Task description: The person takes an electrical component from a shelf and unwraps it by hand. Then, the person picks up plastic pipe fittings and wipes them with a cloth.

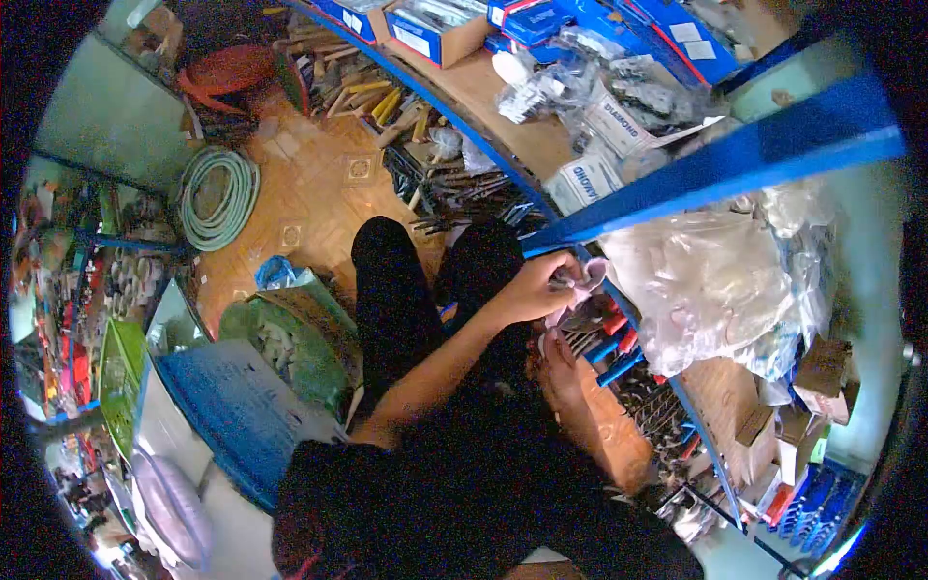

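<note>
In front of my knees, beside the shelf's blue edge, my left hand [536, 293] is closed around a crumpled pale pinkish cloth [592, 276]. Something small and dark grey shows between its fingers, too blurred to name. Just below, my right hand [563, 365] is raised with its fingers drawn together at the cloth's lower end. Whatever lies in those fingers is too small to make out. Red and blue tool handles [609, 350] stick out right behind my hands.
Clear plastic bags [696, 280] lie on the right shelf, under a blue beam [735, 169]. Blue boxes [435, 34] stand on the upper shelf. A green sack [290, 338] sits left of my legs, and a coiled hose [220, 198] rests on the tiled floor [314, 198]. Wooden handles [362, 92] lie piled ahead.
</note>
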